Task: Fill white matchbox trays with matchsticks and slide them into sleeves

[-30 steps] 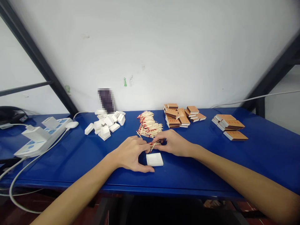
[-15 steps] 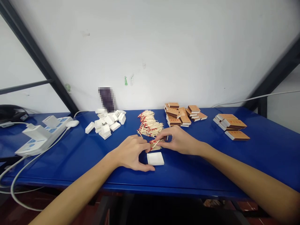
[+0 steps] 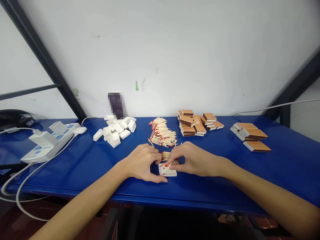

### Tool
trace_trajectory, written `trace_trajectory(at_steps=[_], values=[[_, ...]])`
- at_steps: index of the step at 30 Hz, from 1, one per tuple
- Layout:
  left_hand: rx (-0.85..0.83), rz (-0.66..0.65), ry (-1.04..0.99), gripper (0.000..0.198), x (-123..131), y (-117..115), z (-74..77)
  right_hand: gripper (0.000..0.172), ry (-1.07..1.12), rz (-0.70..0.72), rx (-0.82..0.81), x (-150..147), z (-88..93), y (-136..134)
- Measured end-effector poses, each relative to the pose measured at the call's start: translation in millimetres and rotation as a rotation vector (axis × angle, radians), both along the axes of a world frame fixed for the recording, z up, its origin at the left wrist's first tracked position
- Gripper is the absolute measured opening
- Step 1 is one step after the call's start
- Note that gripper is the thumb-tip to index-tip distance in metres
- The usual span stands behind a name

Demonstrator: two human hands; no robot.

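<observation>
A small white matchbox tray [image 3: 170, 172] lies near the front edge of the blue table [image 3: 225, 173], with red-tipped matches in it. My left hand [image 3: 142, 162] curls around the tray's left side, thumb along its front. My right hand [image 3: 193, 160] pinches a bundle of matches [image 3: 167, 164] and lays it over the tray. A few loose matches [image 3: 165, 154] lie just behind the tray. A larger pile of matches [image 3: 161, 136] sits farther back.
A heap of white empty trays [image 3: 115, 130] lies at the back left, orange matchbox sleeves [image 3: 196, 122] at the back middle, and a stack of boxes [image 3: 251, 136] to the right. A white power strip [image 3: 46, 141] with cables occupies the far left.
My right hand has carried the pinched matches down from behind the tray onto it; red match heads now show inside the tray. The left hand stays beside the tray.
</observation>
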State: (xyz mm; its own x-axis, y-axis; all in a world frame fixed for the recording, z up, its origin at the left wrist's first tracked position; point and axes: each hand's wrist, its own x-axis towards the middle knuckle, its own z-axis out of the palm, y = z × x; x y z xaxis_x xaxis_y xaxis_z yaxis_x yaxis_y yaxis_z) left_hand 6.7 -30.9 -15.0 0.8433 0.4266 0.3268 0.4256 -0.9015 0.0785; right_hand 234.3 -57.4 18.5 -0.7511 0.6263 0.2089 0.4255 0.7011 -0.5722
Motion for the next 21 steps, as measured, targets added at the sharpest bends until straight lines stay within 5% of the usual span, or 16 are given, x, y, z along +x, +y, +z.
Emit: trace_trajectory(at_steps=[21], values=[[-0.011,-0.001,0.046,0.051,1.4,-1.1,2.1,0.011,-0.174,0.011,0.046,-5.5,-1.8,-7.2]])
